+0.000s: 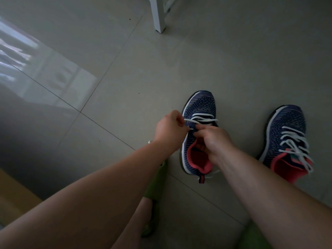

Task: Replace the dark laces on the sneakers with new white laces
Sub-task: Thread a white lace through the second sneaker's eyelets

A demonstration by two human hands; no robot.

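The sneakers stand on the tiled floor (125, 78) in the head view, toes pointing away from me; the one I am lacing (198, 133) lies right under my grips, and the other sneaker (287, 141) sits well apart beyond my right forearm, already threaded with a white lace (294, 141) whose loose ends trail over its pink collar. My left hand (169, 131) is curled, its fingertips pinching the end of the new white lace (201, 118) just at the outer edge of the shoe, beside the eyelets. My right hand (213, 141) rests on the tongue area, fingers bent, its thumb and forefinger closed near that same lace end; whether they actually pinch the lace or only the shoe fabric I cannot tell. Ahead of both grips, two white crossings run over the dark blue knit toward the toe. Behind my right grip the pink lining of the opening shows. Below my left forearm a green slipper (156, 184) peeks out. Far ahead of my grips a white furniture leg (159, 17) stands on the floor.
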